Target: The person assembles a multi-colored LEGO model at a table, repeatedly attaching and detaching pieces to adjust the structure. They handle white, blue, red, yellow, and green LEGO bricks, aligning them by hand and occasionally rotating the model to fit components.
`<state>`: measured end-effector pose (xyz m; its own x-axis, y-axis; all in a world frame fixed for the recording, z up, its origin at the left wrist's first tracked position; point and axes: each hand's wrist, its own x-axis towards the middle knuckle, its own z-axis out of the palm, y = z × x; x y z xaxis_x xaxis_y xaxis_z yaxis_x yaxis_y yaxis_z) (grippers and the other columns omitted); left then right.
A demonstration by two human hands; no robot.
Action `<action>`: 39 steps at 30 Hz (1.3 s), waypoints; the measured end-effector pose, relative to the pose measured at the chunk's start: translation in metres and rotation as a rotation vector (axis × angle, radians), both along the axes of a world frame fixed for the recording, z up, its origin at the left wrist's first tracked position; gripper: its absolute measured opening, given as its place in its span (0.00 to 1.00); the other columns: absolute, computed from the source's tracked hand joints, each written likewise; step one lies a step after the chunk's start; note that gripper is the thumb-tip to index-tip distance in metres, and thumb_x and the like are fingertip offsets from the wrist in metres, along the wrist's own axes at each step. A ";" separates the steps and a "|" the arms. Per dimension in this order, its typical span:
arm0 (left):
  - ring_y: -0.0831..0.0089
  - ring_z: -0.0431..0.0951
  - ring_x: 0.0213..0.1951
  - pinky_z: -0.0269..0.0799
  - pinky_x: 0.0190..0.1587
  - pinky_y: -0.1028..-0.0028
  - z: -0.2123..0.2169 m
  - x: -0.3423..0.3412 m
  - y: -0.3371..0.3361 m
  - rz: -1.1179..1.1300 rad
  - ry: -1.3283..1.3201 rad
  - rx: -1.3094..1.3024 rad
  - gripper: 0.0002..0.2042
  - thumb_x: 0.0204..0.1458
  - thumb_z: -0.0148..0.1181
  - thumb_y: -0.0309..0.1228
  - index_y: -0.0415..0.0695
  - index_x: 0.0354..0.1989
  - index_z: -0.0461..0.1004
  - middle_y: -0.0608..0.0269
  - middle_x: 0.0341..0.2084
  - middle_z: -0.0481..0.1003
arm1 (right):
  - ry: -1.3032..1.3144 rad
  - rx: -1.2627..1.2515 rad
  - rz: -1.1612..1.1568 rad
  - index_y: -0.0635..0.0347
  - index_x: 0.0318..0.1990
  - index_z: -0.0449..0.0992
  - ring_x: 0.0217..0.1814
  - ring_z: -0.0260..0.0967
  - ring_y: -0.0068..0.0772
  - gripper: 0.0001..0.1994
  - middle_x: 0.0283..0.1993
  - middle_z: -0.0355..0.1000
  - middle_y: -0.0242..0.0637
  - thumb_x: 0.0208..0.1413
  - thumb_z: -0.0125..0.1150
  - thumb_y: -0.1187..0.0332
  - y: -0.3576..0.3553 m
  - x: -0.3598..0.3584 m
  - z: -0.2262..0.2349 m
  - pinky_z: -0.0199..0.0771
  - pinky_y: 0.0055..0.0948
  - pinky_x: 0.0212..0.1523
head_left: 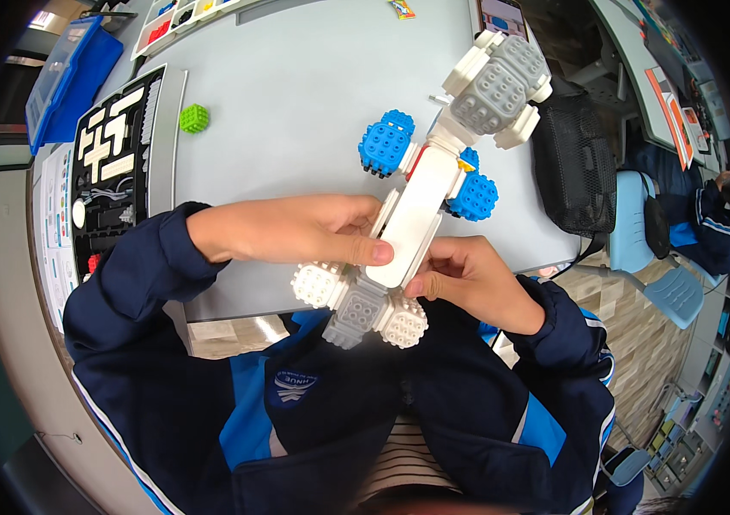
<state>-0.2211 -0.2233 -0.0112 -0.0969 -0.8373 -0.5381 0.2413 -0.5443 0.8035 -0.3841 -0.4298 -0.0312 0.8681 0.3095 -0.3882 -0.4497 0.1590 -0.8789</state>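
Observation:
A long figure built from studded blocks (421,215) slants over the table's near edge, held between my two hands. Its white body carries a grey and white block cluster at the far right end. Two blue studded blocks stick out at its sides, and white and grey ones sit at the near end. My left hand (331,232) grips the body from the left, thumb on its white top. On the other side my right hand (472,279) pinches the lower right edge near a white studded block. The fingers beneath the figure are partly hidden.
A green block (194,118) lies on the grey table (279,112). To its left stands a black parts tray (116,154) with white pieces, beside a blue bin (73,81). A sorting box (176,30) and phone (502,17) lie farther back; a black mesh bag (573,163) rests right.

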 end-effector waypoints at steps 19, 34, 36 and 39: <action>0.76 0.74 0.44 0.72 0.48 0.75 0.001 -0.001 -0.006 -0.041 -0.082 -0.029 0.34 0.63 0.56 0.55 0.30 0.58 0.66 0.58 0.43 0.74 | -0.038 -0.011 0.045 0.69 0.53 0.77 0.42 0.71 0.19 0.16 0.40 0.78 0.34 0.62 0.65 0.67 -0.008 -0.002 0.008 0.73 0.25 0.45; 0.68 0.77 0.43 0.72 0.50 0.70 0.033 -0.025 0.011 0.259 -0.799 -0.169 0.16 0.59 0.65 0.34 0.36 0.50 0.72 0.55 0.39 0.76 | -0.278 -1.119 -0.208 0.68 0.35 0.78 0.25 0.72 0.31 0.09 0.27 0.74 0.40 0.54 0.69 0.69 -0.050 -0.044 -0.021 0.68 0.30 0.26; 0.66 0.77 0.43 0.72 0.50 0.69 0.036 -0.031 0.013 0.292 -0.935 -0.223 0.17 0.57 0.65 0.33 0.36 0.50 0.72 0.55 0.39 0.76 | -0.421 -1.265 -0.283 0.68 0.34 0.77 0.24 0.72 0.34 0.11 0.27 0.73 0.41 0.56 0.69 0.68 -0.043 -0.045 -0.037 0.69 0.32 0.26; 0.61 0.77 0.42 0.72 0.48 0.68 0.041 -0.041 0.018 0.374 -1.096 -0.308 0.18 0.55 0.67 0.33 0.35 0.49 0.72 0.51 0.38 0.75 | -0.452 -1.404 -0.387 0.67 0.38 0.75 0.27 0.67 0.44 0.13 0.28 0.68 0.43 0.56 0.69 0.65 -0.031 -0.044 -0.052 0.68 0.40 0.29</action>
